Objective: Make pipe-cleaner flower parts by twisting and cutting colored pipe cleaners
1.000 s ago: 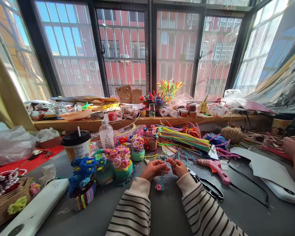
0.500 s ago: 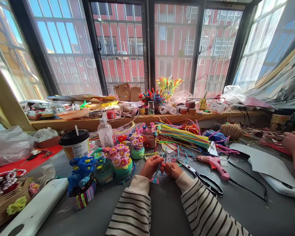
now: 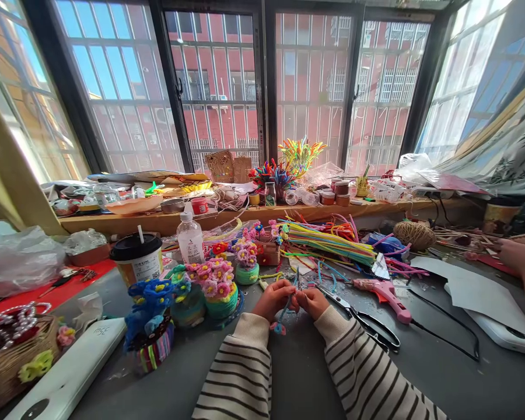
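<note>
My left hand pinches a blue pipe cleaner, which hangs below the fingers beside a small pink and blue piece. Close against it, my right hand is closed, its fingertips at a thin upright metal tool that looks like small scissors. The fingertips of both hands nearly touch, and the exact grip is partly hidden. Large black-handled scissors lie just right of my right hand. Beyond my hands is a bundle of coloured pipe cleaners.
Left of my hands stand pink flowers, blue flowers, a bottle and a lidded cup. A pink glue gun with a black cord and white paper are at right. Another person's hand is at the right edge.
The view has shifted slightly, so most things appear a little lower and further right. My hands remain together at the blue pipe cleaner. The other person's hand has moved slightly left.
</note>
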Tool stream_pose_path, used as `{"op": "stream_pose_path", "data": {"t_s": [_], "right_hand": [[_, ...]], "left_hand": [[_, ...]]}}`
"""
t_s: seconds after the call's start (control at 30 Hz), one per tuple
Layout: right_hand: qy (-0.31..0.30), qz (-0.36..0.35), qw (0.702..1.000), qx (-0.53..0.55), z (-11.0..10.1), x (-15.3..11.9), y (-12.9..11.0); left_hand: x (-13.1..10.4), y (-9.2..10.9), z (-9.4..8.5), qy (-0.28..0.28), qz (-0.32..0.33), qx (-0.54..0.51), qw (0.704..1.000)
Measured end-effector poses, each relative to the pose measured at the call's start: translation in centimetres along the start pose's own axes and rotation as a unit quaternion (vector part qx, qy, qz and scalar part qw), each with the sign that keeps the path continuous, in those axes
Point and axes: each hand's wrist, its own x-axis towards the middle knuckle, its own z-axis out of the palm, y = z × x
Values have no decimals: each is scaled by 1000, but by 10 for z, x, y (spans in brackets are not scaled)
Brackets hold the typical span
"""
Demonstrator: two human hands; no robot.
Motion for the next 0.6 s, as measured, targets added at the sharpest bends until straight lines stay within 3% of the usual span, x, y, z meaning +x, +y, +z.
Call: {"op": "stream_pose_path", "data": {"t_s": [0.1,0.3,0.6], "right_hand": [[36,5,999,-23,0,1,6],[44,28,999,-1,0,1,7],[-42,20,997,56,-1,1,3]], "left_hand": [[1,-1,-1,8,-18,2,1000],[3,-3,-4,24,-19,6,1000],[3,-3,-5,-9,32,-8,999]]}}
